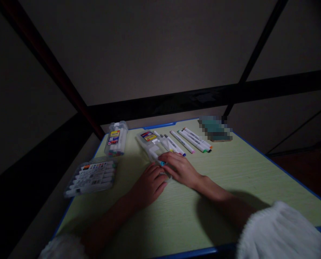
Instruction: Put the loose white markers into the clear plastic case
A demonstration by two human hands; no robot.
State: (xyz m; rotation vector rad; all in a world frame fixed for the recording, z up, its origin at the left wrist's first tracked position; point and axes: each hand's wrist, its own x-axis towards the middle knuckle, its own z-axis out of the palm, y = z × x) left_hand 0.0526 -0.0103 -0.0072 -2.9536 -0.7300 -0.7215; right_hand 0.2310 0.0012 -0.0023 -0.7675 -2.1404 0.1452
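A clear plastic marker case (149,138) with a yellow and blue label lies in the middle of the table, its near part under my hands. My left hand (151,181) has its fingers curled at the near end of the case, gripping it. Bent over a white marker with a light-blue end (162,163), my right hand (180,168) holds it in or just above the case; its fingertips are partly hidden. Just beyond the hands lie several loose white markers (186,141) with coloured ends, side by side.
On the left stand a filled upright marker case (116,139) and, nearer, another filled case (92,176) lying at the table's edge. A blurred teal flat object (215,128) sits at the far right. The pale green table (230,172) has a blue rim, with a wall behind.
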